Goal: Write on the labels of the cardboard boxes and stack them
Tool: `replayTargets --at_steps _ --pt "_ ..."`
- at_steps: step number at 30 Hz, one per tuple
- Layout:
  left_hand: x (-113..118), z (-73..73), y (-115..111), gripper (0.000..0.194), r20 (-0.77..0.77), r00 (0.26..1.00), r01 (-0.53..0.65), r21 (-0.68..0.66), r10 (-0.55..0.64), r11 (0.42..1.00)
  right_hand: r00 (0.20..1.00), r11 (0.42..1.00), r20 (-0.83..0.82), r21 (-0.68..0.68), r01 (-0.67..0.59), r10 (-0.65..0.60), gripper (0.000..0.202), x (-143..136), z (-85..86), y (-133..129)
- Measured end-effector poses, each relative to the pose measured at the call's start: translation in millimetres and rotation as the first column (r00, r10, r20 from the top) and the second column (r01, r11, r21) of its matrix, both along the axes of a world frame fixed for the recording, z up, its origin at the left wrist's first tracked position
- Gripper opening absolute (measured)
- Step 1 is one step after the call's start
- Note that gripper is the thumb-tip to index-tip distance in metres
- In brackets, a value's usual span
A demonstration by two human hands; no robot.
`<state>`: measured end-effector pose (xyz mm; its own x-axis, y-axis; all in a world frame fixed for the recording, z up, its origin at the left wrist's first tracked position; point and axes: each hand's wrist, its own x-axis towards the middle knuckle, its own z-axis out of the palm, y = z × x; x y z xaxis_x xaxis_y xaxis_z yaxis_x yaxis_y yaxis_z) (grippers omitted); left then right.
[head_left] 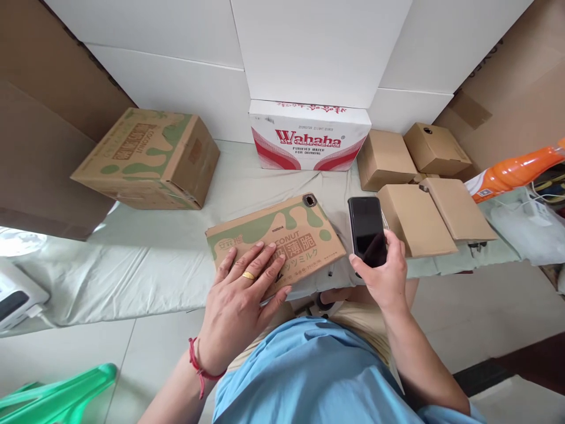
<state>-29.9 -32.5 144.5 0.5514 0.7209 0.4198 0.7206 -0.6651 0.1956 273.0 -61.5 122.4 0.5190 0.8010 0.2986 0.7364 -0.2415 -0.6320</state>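
My left hand [247, 288] lies flat, fingers stretched out, on top of a brown cardboard box [304, 227] with green blotches and "COCONUT" lettering. A dark-rimmed hole shows near that box's far right corner. My right hand [388, 271] grips a black smartphone [367, 231] by its lower end, thumb on the near left edge and fingers round the right side. The phone's screen is dark and faces up. It sits just right of the printed box, close to several plain brown boxes [417, 221]. A thin white cord shows beside the phone.
On the cloth-covered table [163, 259] stand another coconut box [150, 159] at the left and a white-and-red Wahaha carton [311, 138] at the back. An orange bottle [516, 174] juts in from the right. A white device [20, 297] lies at the left edge; a green stool [66, 394] is below.
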Motion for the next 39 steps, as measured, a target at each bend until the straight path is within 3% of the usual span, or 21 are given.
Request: replayTargets --at_steps 4,7,13,22,28,31,34,36,39 --pt "-2 -0.6 1 0.046 -0.013 1.000 0.009 0.012 -0.009 1.000 0.989 0.984 0.039 0.107 -0.143 0.140 0.083 -33 30.0 8" --pt "-2 -0.9 2 0.047 -0.019 1.000 0.012 0.017 -0.012 1.000 0.969 0.962 0.030 0.113 -0.247 0.245 0.085 -58 38.8 12" --pt "-1 -1.4 2 0.046 -0.013 1.000 0.007 0.008 -0.007 1.000 0.949 0.942 0.029 0.115 -0.316 0.315 0.086 -80 37.8 15" --pt "-1 -2.0 0 0.047 0.024 1.000 -0.008 -0.034 0.009 0.999 0.963 0.954 0.067 0.132 -0.269 0.262 0.086 -69 35.1 18" --pt "1 -0.7 0 0.045 0.017 1.000 -0.011 -0.031 0.012 0.999 0.997 0.996 0.019 0.044 -0.073 0.072 0.088 -14 7.0 18" --pt "-1 -1.8 0 0.044 0.088 0.996 0.003 -0.041 0.000 0.999 0.999 0.990 -0.011 -0.128 0.051 -0.053 0.089 15 -17.1 13" --pt "-8 -1.3 -2 0.040 0.274 0.962 0.021 -0.086 0.003 0.996 0.995 0.950 0.007 -0.299 0.093 -0.095 0.089 30 -37.8 2" --pt "-15 -0.4 -5 0.037 0.390 0.918 -0.022 -0.119 0.067 0.993 0.997 0.924 0.032 -0.373 0.079 -0.072 0.087 33 -47.7 -6" --pt "-28 -3.0 -7 0.029 0.506 0.818 -0.201 -0.191 0.272 0.961 0.998 0.891 0.048 -0.451 0.049 -0.030 0.085 31 -58.2 -14"
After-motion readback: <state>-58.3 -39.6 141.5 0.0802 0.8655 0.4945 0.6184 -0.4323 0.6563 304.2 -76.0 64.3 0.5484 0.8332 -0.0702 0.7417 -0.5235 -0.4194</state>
